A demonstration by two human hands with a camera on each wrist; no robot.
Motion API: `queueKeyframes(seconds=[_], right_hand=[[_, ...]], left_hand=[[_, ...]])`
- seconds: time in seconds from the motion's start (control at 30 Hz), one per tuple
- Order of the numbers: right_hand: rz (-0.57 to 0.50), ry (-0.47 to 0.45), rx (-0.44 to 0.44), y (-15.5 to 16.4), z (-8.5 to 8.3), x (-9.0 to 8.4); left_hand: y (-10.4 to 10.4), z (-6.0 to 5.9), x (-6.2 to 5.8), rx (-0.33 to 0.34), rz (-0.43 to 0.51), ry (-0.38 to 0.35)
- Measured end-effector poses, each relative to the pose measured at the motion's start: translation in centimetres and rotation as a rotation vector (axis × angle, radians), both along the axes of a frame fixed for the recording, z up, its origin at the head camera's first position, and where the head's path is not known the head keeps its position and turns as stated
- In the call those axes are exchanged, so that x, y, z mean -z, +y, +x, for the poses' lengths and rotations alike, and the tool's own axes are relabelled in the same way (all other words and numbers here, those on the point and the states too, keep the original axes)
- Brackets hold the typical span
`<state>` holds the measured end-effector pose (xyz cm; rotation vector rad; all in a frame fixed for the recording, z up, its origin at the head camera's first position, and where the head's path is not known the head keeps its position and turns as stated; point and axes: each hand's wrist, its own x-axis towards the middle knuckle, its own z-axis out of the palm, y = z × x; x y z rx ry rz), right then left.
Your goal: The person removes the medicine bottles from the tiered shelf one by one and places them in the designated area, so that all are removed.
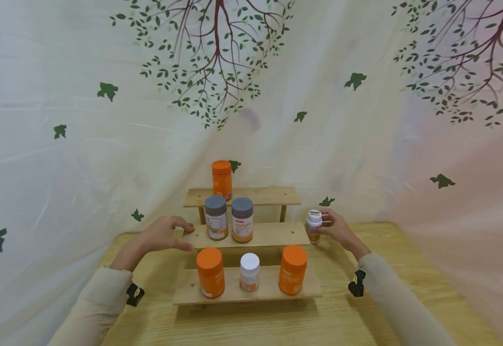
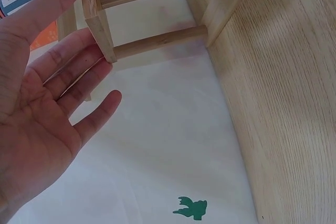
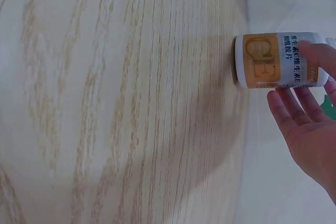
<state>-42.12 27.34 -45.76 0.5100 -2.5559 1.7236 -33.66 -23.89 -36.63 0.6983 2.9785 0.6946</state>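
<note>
A three-step wooden display rack (image 1: 273, 234) stands on the table. My left hand (image 1: 161, 234) holds the left end of its middle board, thumb at the front corner and fingers toward the back. In the left wrist view, the fingers (image 2: 79, 61) lie against the board's end. Just off the rack's right side, my right hand (image 1: 339, 231) grips a small white pill bottle (image 1: 314, 225) between thumb and fingers. The right wrist view shows the bottle's orange-and-white label (image 3: 262, 60) printed "CE", with its base at the table surface; the hand partly covers its upper end.
Two grey-capped jars, one here (image 1: 242, 220), stand on the middle board. An orange jar (image 1: 222, 180) occupies the top board. On the bottom board, a white bottle (image 1: 249, 272) stands between two orange jars. A printed curtain (image 1: 277, 144) hangs behind the wooden table (image 1: 363, 312).
</note>
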Motion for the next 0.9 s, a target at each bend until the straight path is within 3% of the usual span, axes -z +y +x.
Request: queueKeyframes(seconds=[0.33,0.73,0.9], right_hand=[[0.019,-0.003,0.019,0.4,-0.3,-0.2],[0.021,-0.002,-0.036,0.8,0.4,0.0],[0.068,0.015,-0.026,1.2,0.3,-0.8]], left_hand=[[0.3,-0.3,0.0,0.0,0.018,0.005],[0.2,0.5,0.1,-0.011,0.016,0.003],[0.3,0.6,0.1,-0.023,0.024,0.001]])
